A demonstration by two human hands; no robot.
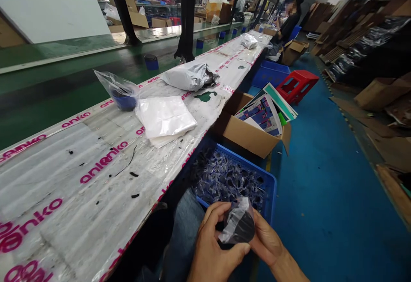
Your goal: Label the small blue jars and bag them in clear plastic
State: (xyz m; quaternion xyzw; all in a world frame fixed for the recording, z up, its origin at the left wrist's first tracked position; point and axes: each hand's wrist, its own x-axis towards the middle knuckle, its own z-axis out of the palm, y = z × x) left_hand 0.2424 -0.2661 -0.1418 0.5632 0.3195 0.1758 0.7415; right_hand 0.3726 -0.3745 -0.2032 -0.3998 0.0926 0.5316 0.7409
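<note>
At the near right end of a long desk (105, 209) covered in anko-printed sheeting, a person cradles one wrapped item (244, 228) just off the desk's edge, above the near side of a blue basket (274, 188). The left hand (213, 245) is curled partly closed, fingers and thumb gripping the item's left side; the right hand (268, 239) closes around its right side, some fingers hidden behind it. The item's dark, rounded face points up toward the near side, crinkled clear film gathered at its left; its long axis cannot be told. The basket holds a heap of film-wrapped dark pieces, too many to count. Beyond it, one cardboard box (250, 138) contains several printed sheets (261, 115), tilted upright and poking past the rim. Farther back stand one red stool (297, 86) and one blue bin (271, 73). On the desk lie one blue piece (125, 103) inside a clear bag, one stack of white sheets (168, 117) and two silvery packets (184, 78), one near, one far. Five dark-blue pieces (151, 62) line the green belt (48, 113) at left; a co-worker (290, 25) sits at the far right.
</note>
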